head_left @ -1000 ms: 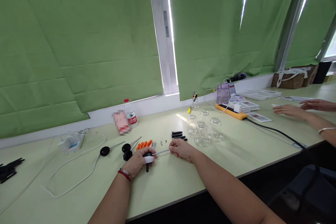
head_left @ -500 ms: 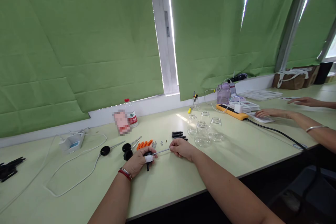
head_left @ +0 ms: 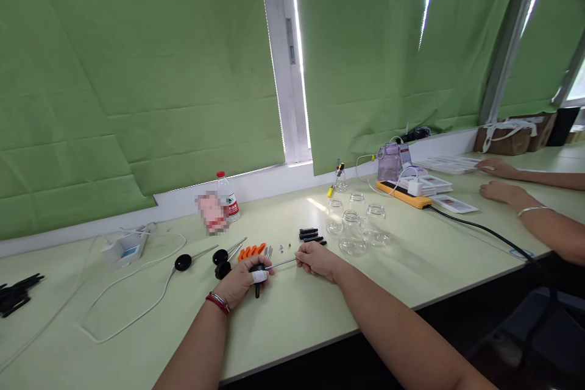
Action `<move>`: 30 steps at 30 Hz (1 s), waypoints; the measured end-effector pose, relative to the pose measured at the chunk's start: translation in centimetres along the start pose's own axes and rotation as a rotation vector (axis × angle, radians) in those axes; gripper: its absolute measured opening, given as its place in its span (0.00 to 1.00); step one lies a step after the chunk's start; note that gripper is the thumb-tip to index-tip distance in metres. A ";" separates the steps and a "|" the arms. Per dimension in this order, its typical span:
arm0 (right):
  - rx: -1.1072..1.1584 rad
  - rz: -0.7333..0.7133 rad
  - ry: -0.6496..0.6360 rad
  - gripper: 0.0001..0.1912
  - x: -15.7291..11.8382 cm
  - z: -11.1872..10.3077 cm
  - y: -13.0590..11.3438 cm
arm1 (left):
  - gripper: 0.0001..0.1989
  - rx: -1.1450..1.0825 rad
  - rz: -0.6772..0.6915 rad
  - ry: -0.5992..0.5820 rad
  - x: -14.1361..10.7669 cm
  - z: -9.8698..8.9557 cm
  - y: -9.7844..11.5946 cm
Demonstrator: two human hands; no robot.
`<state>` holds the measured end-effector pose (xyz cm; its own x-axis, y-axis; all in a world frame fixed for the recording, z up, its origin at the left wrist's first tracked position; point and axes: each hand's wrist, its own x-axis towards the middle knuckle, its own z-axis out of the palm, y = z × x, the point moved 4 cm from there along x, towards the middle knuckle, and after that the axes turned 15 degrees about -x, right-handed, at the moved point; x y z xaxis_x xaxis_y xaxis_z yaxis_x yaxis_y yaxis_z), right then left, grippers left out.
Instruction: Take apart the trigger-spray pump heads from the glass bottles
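My left hand (head_left: 247, 277), with white tape on a finger, is closed around a black round cap (head_left: 258, 268). A thin metal rod (head_left: 284, 263) runs from the cap to the right. The far end of this rod is pinched by the fingertips of my right hand (head_left: 317, 260); anything small between them is hidden. Beyond my left hand lie orange pieces (head_left: 251, 252), short metal pins (head_left: 269, 252) and other black caps with rods (head_left: 220, 256). Behind my right hand are black ridged pieces (head_left: 309, 234). Tiny metal parts (head_left: 281, 248) rest between these groups.
Several glass jars (head_left: 353, 244) stand right of my right hand. A water bottle (head_left: 232, 210) is at the back. On the left are a white cable (head_left: 159, 304) and a power adapter (head_left: 124, 248). A yellow power strip (head_left: 404, 195) lies near another person's hands (head_left: 503, 192).
My two hands hold almost still, with the cap and rod in the same place. The other person's near hand has moved right, off the white card; their far hand has shifted left.
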<state>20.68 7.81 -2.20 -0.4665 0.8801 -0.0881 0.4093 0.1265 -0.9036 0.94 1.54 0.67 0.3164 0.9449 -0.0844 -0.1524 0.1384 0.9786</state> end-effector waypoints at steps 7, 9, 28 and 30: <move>-0.033 0.006 -0.003 0.16 0.3 0.0 0.3 | 0.14 -0.020 0.001 -0.003 0.0 0.0 0.0; -0.020 0.011 -0.001 0.17 0.3 0.0 0.4 | 0.14 -0.024 -0.003 0.007 0.0 0.0 0.0; 0.026 -0.040 -0.005 0.05 0.5 0.0 0.5 | 0.14 -0.013 -0.010 0.018 0.0 0.2 0.1; 0.013 -0.034 -0.006 0.06 0.4 0.0 0.4 | 0.14 -0.013 -0.010 0.021 0.0 0.2 0.1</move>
<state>20.63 8.20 -2.62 -0.4849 0.8725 -0.0601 0.3830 0.1500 -0.9115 1.07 1.47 0.85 0.2979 0.9495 -0.0988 -0.1612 0.1520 0.9751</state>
